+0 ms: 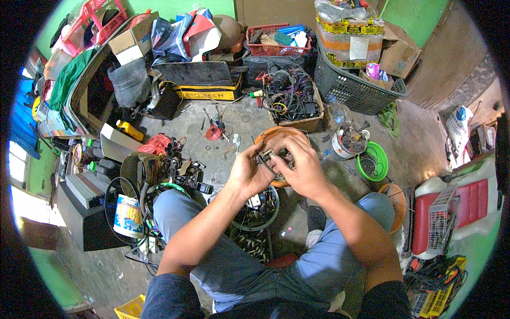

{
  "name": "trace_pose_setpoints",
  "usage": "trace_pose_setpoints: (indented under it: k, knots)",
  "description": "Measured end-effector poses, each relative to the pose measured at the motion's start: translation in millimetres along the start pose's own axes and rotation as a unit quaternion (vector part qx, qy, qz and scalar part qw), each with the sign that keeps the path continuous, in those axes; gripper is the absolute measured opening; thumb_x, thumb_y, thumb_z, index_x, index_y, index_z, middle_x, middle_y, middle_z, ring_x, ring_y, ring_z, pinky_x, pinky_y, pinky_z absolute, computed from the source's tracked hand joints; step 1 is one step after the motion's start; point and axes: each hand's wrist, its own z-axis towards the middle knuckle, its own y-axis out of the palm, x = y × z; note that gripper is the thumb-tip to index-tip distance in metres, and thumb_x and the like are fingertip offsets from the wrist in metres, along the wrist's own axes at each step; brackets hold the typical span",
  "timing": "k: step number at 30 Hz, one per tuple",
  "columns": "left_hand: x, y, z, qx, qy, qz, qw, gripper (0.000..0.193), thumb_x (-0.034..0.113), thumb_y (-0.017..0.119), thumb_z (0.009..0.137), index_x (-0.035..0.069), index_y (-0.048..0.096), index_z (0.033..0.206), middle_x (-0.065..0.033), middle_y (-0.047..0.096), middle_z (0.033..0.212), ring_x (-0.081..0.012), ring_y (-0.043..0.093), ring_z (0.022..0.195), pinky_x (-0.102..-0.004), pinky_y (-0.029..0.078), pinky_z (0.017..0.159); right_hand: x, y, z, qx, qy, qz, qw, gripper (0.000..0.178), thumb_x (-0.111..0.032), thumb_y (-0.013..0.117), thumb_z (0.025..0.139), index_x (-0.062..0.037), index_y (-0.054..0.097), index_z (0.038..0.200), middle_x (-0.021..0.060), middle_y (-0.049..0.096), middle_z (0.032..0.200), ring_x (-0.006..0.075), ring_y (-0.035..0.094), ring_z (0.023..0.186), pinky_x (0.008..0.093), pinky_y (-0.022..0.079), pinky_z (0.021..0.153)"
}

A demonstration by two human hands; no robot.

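My left hand (pixel 249 171) is closed round a dark, thin, cable-like piece (pixel 262 160), palm turned partly up. My right hand (pixel 302 164) meets it from the right, fingers bent and pinching at a small metallic fitting (pixel 267 153) between the two hands. Whether that fitting is joined to the dark piece I cannot tell. Both hands are held over an orange basin (pixel 284 131), hiding much of it; dark small parts show inside. Nearer my lap, between my knees, stands a round tub (pixel 273 212) of mixed parts.
A white bucket (pixel 340 149) of scrap and a green basin (pixel 380 159) stand to the right. Beyond lies a box of tangled cables (pixel 297 98). Loose parts (pixel 183 167) cover the floor at left, near a red funnel-like piece (pixel 213 133). A dark tray (pixel 252 244) sits below the tub.
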Motion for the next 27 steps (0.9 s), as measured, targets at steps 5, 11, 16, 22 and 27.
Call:
trace_pose_setpoints:
  k: [5, 11, 16, 22, 27]
  knots:
    - [3.3, -8.1, 0.8, 0.008, -0.006, 0.041, 0.999, 0.034, 0.025, 0.036, 0.104, 0.003, 0.053, 0.121, -0.0121, 0.063, 0.112, -0.0257, 0.06, 0.105, -0.0421, 0.047, 0.099, 2.9, -2.8, 2.9, 0.019, -0.047, -0.078, 0.996, 0.024, -0.009, 0.072, 0.077, -0.0044, 0.068, 0.101, 0.0117, 0.065, 0.097, 0.032, 0.059, 0.098, 0.0414, 0.045, 0.093]
    - [0.7, -14.4, 1.1, -0.006, -0.037, 0.078, 0.996, 0.035, 0.027, 0.035, 0.104, 0.006, 0.053, 0.126, -0.0111, 0.062, 0.117, -0.0254, 0.06, 0.109, -0.0431, 0.046, 0.1, 3.6, -1.5, -3.0, -0.098, -0.074, -0.161, 0.979, 0.034, -0.011, 0.073, 0.07, -0.0068, 0.071, 0.104, 0.0081, 0.063, 0.104, 0.028, 0.056, 0.106, 0.0427, 0.044, 0.093]
    - [-1.9, -8.8, 0.9, 0.02, -0.026, 0.083, 0.996, 0.036, 0.028, 0.033, 0.104, 0.007, 0.053, 0.126, -0.0107, 0.062, 0.118, -0.0251, 0.06, 0.109, -0.0434, 0.046, 0.1, 7.0, -3.1, -2.1, -0.131, -0.115, -0.209, 0.962, 0.034, -0.014, 0.071, 0.069, -0.0074, 0.069, 0.102, 0.0081, 0.061, 0.108, 0.0276, 0.055, 0.108, 0.0424, 0.044, 0.093]
    - [2.5, -23.2, 5.3, -0.016, -0.034, 0.07, 0.997, 0.036, 0.028, 0.032, 0.105, 0.007, 0.055, 0.123, -0.0113, 0.062, 0.117, -0.0243, 0.062, 0.104, -0.0424, 0.05, 0.095, 7.7, 3.0, 1.3, -0.089, -0.105, -0.222, 0.965, 0.027, -0.015, 0.069, 0.072, -0.0073, 0.065, 0.098, 0.0096, 0.061, 0.104, 0.0287, 0.057, 0.105, 0.0426, 0.045, 0.091]
    - [3.5, -14.6, 2.3, -0.043, -0.044, 0.029, 0.998, 0.036, 0.026, 0.034, 0.105, 0.002, 0.054, 0.122, -0.015, 0.061, 0.117, -0.0291, 0.061, 0.108, -0.0441, 0.05, 0.1, 5.2, -3.5, 6.1, 0.018, -0.056, -0.13, 0.99, 0.022, -0.01, 0.069, 0.078, -0.0062, 0.063, 0.099, 0.0132, 0.061, 0.099, 0.033, 0.06, 0.096, 0.0434, 0.047, 0.087]
